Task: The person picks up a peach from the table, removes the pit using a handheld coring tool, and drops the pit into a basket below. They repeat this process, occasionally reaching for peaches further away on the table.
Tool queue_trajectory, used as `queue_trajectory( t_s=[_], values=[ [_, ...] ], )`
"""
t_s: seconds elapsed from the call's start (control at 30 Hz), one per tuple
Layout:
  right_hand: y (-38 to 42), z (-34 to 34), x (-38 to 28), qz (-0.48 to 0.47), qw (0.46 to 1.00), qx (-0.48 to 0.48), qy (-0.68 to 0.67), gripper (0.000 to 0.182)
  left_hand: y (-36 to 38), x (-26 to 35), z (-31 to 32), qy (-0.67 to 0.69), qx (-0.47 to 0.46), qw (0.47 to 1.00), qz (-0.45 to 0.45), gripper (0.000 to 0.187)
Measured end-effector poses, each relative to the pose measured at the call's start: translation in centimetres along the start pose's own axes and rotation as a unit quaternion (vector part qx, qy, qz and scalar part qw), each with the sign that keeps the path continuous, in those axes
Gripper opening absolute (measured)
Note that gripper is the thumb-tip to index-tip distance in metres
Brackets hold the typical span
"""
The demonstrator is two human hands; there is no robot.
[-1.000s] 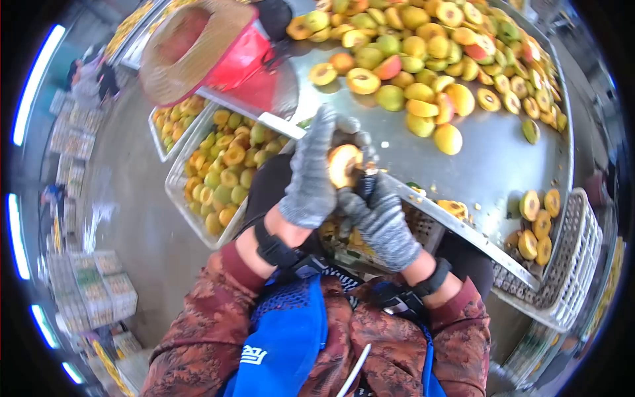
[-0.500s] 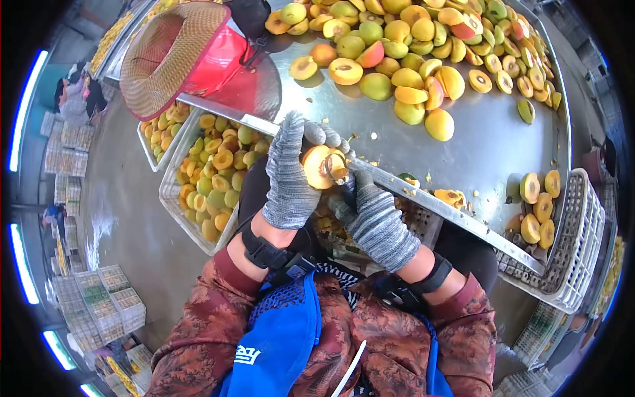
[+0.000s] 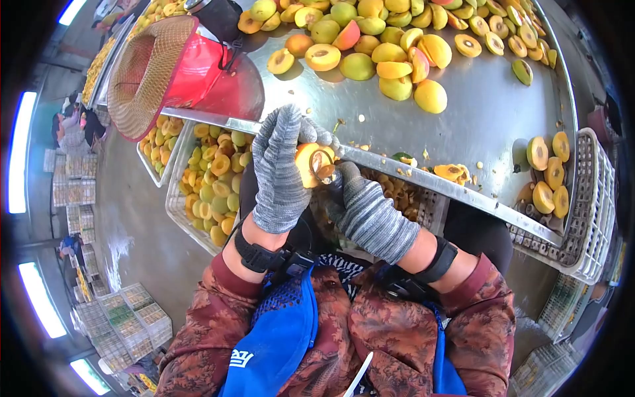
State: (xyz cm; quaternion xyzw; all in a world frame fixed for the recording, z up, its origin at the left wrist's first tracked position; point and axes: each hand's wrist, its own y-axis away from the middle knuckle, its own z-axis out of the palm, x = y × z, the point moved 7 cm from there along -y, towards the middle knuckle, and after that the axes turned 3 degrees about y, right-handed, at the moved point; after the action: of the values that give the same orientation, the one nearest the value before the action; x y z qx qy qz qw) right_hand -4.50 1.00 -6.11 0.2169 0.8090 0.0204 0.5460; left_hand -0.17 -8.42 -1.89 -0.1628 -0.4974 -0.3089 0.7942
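My left hand (image 3: 283, 169), in a grey knit glove, holds a halved yellow fruit (image 3: 307, 164) with its cut face turned to the right. My right hand (image 3: 374, 215), gloved too, is wrapped round the dark handle of a small tool whose looped metal end (image 3: 322, 162) touches the pit area of the fruit. Both hands are close together at the front edge of the metal table (image 3: 397, 135). Beyond them lies a pile of whole and halved fruit (image 3: 390, 53). Several cut halves (image 3: 544, 197) sit in the table's right corner.
A straw hat (image 3: 142, 79) and a red bag (image 3: 198, 69) are at the table's left. White crates of fruit (image 3: 215, 178) stand below left, another crate (image 3: 585, 218) at the right. Fruit scraps (image 3: 452, 173) lie along the front edge. People are in the far left background.
The view has shifted, so the table and crates sit differently in it. The tool's looped end has moved across the cut face of the fruit, still held in my left hand.
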Motion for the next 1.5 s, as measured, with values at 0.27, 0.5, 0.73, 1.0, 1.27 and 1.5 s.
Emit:
queue_trajectory(
  t_s=[0.27, 0.5, 0.73, 1.0, 1.27, 1.5],
  values=[
    [0.2, -0.6, 0.3, -0.072, 0.995, 0.063, 0.005, 0.037, 0.8, 1.4, 1.2, -0.133, 0.011, 0.986, 0.101, 0.027],
    [1.1, -0.4, 0.0, -0.016, 0.999, 0.025, -0.029, 0.031, 1.2, 1.8, 1.6, -0.265, 0.016, 0.945, 0.189, 0.027],
    [0.9, 1.4, 1.8, -0.008, 1.0, -0.002, -0.017, 0.033, 0.9, 1.1, 1.7, -0.228, -0.047, 0.966, 0.111, 0.029],
    [2.5, -0.3, 0.1, -0.062, 0.997, 0.016, -0.044, 0.041, 1.4, 1.0, 3.3, -0.139, -0.067, 0.984, 0.087, 0.032],
    [3.1, -0.2, 0.1, -0.06, 0.997, 0.029, -0.051, 0.04, 1.6, 0.5, 3.5, -0.096, -0.102, 0.989, 0.052, 0.031],
    [3.1, 0.5, 0.1, -0.004, 0.986, -0.055, -0.155, 0.044, 1.1, -0.5, 2.8, -0.084, -0.082, 0.993, -0.024, 0.032]
  ],
)
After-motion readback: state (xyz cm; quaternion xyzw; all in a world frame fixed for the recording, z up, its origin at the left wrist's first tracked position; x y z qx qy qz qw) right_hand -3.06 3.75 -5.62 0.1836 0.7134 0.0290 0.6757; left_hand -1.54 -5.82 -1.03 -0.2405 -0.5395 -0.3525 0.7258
